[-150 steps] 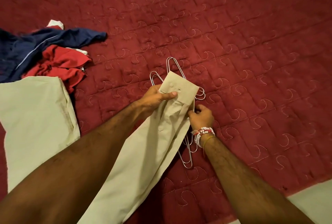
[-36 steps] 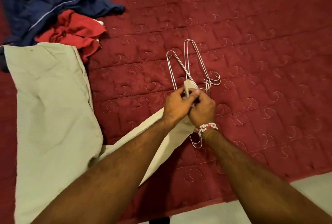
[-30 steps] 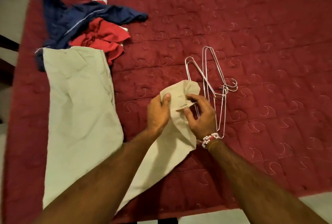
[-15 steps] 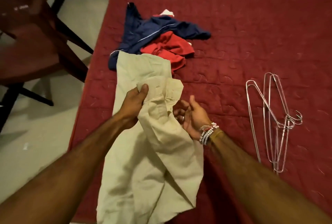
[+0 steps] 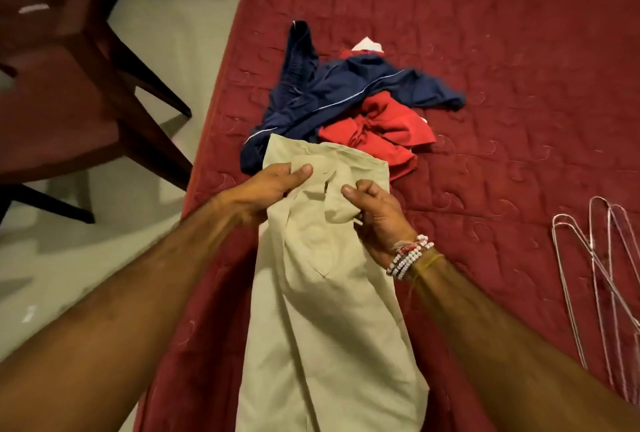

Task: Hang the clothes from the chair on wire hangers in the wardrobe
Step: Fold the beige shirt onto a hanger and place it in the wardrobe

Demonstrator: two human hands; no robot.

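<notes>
The chair (image 5: 62, 92) stands far left on the floor, beside the bed (image 5: 485, 16). The left hand (image 5: 273, 186) pinches the top edge of the beige garment (image 5: 329, 310) between thumb and fingers. The garment lies lengthwise near the bed's left edge, its lower end running out of view. The right hand (image 5: 377, 220), bracelets (image 5: 408, 257) at the wrist, has its fingers curled round a bunched fold of the same cloth. Just beyond, touching the beige top edge, a navy garment (image 5: 346, 96) and a red one (image 5: 381, 130) lie heaped. Well apart at the right lie the hangers (image 5: 602, 293) — a loose bundle, untouched.

The step in hand looks like sorting out the beige garment, finding its opening before a hanger goes in; nothing seems hung yet. The next move calls for spreading that top edge, then reaching right to free one hanger from the bundle — the wires overlap and may snag. The wardrobe is not in view, and no other container shows.
</notes>
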